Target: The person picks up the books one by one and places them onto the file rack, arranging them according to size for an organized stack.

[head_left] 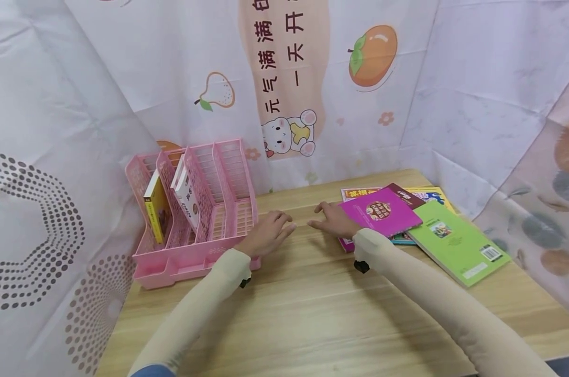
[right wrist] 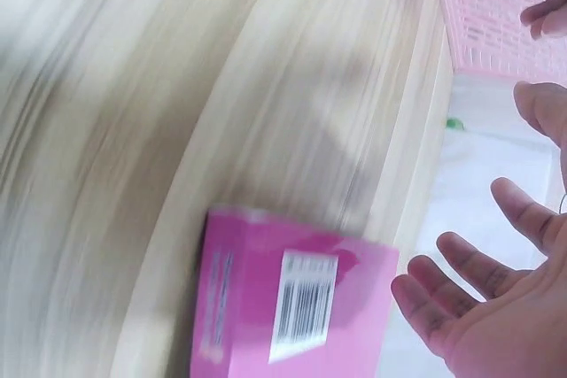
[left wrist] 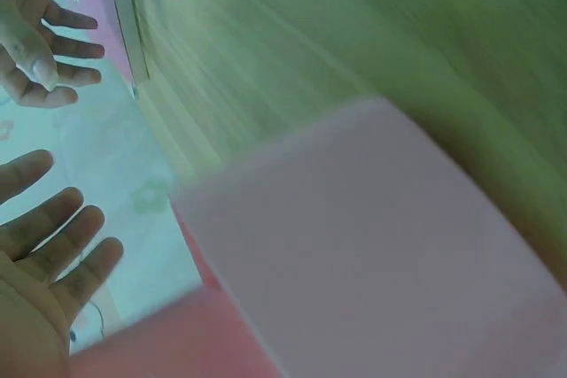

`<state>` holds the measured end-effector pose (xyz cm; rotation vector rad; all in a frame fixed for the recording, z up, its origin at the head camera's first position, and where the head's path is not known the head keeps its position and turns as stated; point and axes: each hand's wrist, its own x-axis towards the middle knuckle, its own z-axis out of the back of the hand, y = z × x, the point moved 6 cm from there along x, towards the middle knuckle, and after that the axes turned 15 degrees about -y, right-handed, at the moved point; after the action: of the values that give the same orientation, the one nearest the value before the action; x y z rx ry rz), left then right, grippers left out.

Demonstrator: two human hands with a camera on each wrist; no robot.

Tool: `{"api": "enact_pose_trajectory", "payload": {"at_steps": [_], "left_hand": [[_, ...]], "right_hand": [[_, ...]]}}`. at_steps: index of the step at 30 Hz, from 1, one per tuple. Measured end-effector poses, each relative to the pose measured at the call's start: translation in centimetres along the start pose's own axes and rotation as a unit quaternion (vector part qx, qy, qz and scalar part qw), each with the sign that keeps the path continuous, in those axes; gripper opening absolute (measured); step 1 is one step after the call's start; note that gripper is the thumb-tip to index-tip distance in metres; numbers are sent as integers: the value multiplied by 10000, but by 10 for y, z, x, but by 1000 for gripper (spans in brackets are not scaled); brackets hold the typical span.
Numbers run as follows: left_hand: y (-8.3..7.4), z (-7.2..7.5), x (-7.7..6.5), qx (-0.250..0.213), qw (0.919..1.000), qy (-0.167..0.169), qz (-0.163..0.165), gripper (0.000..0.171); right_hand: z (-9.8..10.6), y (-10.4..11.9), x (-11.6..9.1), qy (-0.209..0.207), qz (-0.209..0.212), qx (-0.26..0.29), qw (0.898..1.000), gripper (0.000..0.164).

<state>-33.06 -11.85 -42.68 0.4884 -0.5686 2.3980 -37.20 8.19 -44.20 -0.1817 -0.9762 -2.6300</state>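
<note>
My left hand (head_left: 267, 234) hovers at the right front corner of a pink desktop file rack (head_left: 195, 257), its fingers loosely spread and holding nothing. In the rack stand a yellow book (head_left: 157, 209) and a couple of white books (head_left: 187, 196); its right compartments hold none. Across a small gap, my right hand (head_left: 335, 220) is beside a magenta book (head_left: 393, 217), fingers apart and nothing gripped. The right wrist view shows a barcode on a magenta book (right wrist: 301, 307) near that open palm. Whether the hand touches it I cannot tell.
Beneath and behind the magenta book lie more books, among them a dark maroon one (head_left: 404, 195) and a yellow one (head_left: 437, 195). A green book (head_left: 459, 243) lies angled at the right. Printed cloth (head_left: 171, 68) hangs behind the wooden table (head_left: 303, 319).
</note>
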Motion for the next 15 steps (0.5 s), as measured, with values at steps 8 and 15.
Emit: {"api": "enact_pose_trajectory", "payload": {"at_steps": [8,15], "left_hand": [[-19,-25,7,29,9993,144,-356,58],[-33,-41,11,-114,9982,179,-563,58]], "right_hand": [[28,-30,-8,-379,-226,-247,9987,59],[54,-64,-20,-828,-249,-536,9948,58]]}}
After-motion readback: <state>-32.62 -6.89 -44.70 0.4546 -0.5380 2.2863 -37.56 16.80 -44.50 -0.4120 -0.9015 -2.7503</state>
